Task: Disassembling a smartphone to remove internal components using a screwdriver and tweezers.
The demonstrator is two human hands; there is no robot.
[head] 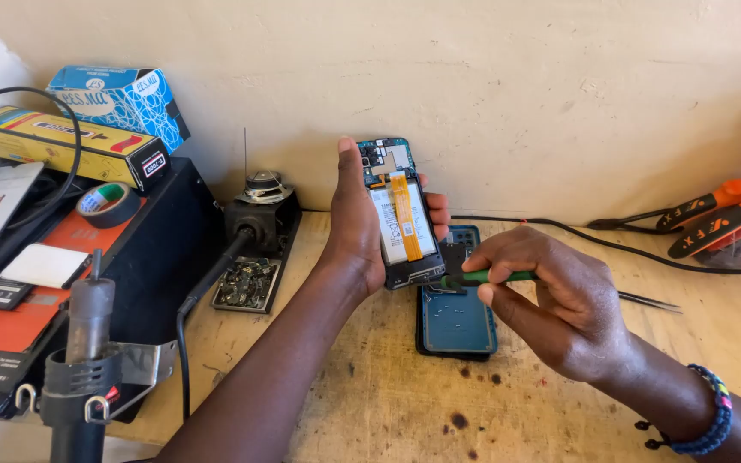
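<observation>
My left hand holds an opened phone upright above the wooden bench, its back off, showing the white battery, an orange flex ribbon and the circuit board on top. My right hand grips a green-handled screwdriver whose tip meets the phone's lower edge. Under both hands the phone's blue back cover lies flat on the bench.
A hot-air tool in its holder and a black station box stand at the left, with boxes, a tape roll and a circuit board scrap. Tweezers, a black cable and orange-handled tools lie at the right.
</observation>
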